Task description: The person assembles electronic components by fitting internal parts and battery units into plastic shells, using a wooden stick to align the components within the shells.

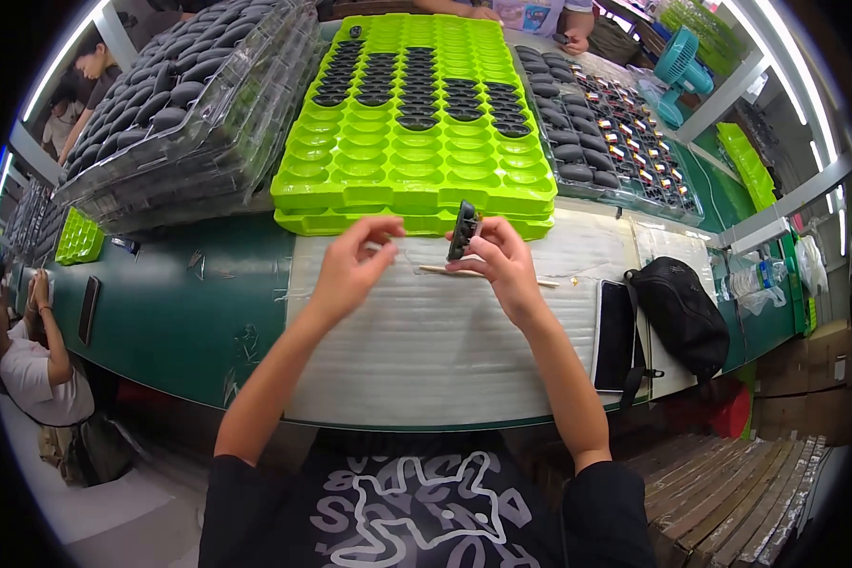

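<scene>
Seen from above, a person in a dark printed shirt works at a bench covered with a pale mat. The right hand pinches a small black part between thumb and fingers, on end and slightly tilted. The left hand is half curled, its thumb and fingers parted by a narrow gap — whether a fine strand lies there, I cannot tell.

The likeliest mishap is a slip: the part appears gripped only by the fingertips, so a loose pinch or a bump from the left hand could drop it onto the mat or the thin stick lying there. Reaching far could also jostle the bright green tray, partly filled with black pieces.

The part rises from the left side of the right hand, at its fingertips — right of the left hand and apart from it.
</scene>
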`<action>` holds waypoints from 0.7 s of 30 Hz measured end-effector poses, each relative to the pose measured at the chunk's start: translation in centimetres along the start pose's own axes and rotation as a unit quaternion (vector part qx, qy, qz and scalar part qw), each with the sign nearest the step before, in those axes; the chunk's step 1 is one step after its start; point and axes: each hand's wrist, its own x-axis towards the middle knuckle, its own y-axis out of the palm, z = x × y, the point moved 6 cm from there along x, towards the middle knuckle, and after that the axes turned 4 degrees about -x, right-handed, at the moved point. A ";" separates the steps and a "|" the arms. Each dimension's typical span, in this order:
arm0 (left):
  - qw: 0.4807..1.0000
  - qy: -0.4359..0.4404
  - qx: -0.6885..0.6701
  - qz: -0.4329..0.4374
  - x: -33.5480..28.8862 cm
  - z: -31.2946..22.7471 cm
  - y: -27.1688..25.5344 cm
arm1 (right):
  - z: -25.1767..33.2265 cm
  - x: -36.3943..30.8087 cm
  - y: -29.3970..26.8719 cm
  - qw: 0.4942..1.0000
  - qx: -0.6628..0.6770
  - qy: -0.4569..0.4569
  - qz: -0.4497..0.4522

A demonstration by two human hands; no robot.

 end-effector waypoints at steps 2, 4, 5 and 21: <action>0.993 0.052 0.100 -0.027 2.9 -1.0 -1.4 | -0.2 -0.5 0.1 1.000 0.003 0.008 0.003; 0.979 0.062 0.182 -0.072 6.3 -1.9 -2.7 | 0.1 -0.7 0.3 1.000 0.016 0.009 0.020; 0.968 0.072 0.226 -0.086 8.1 -1.9 -3.3 | 0.1 -0.7 0.4 1.000 0.015 0.008 0.025; 0.820 0.171 0.546 -0.018 20.2 2.1 -3.1 | -1.0 -0.7 0.3 0.999 0.048 0.014 0.002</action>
